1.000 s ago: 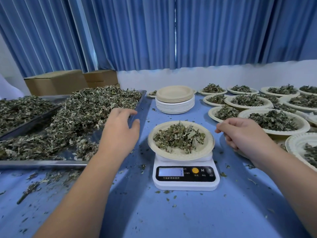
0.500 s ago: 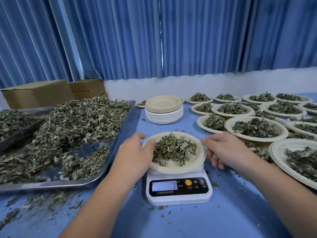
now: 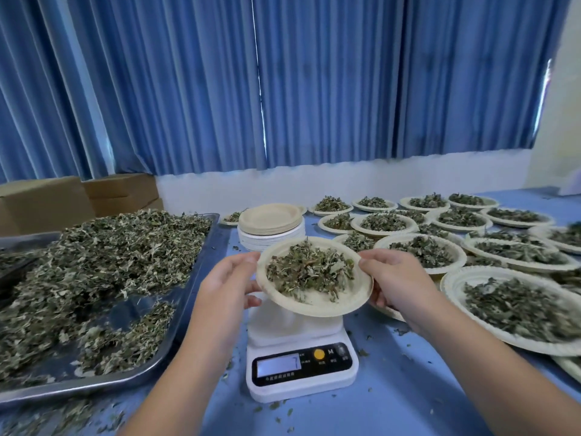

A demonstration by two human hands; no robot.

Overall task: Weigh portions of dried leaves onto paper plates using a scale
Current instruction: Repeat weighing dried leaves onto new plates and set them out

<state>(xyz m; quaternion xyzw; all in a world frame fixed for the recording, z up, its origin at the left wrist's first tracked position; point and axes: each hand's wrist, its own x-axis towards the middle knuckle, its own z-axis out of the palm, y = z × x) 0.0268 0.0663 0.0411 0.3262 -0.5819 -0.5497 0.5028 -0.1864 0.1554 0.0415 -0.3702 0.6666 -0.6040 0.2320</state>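
A paper plate (image 3: 317,305) with a heap of dried leaves (image 3: 309,270) hangs in the air above the white digital scale (image 3: 301,368). My left hand (image 3: 226,284) grips its left rim and my right hand (image 3: 393,278) grips its right rim. The scale's weighing top is bare and its display is lit. A large metal tray (image 3: 188,297) on the left holds a big pile of loose dried leaves (image 3: 103,265).
A stack of empty paper plates (image 3: 270,226) stands behind the scale. Several filled plates (image 3: 515,313) cover the table's right side, the nearest close to my right wrist. Cardboard boxes (image 3: 78,199) sit at the back left. Leaf crumbs litter the blue tabletop (image 3: 402,398).
Both hands closed in on the plate from either side, took its rim and lifted it off the scale. The view has shifted left and tilted up.
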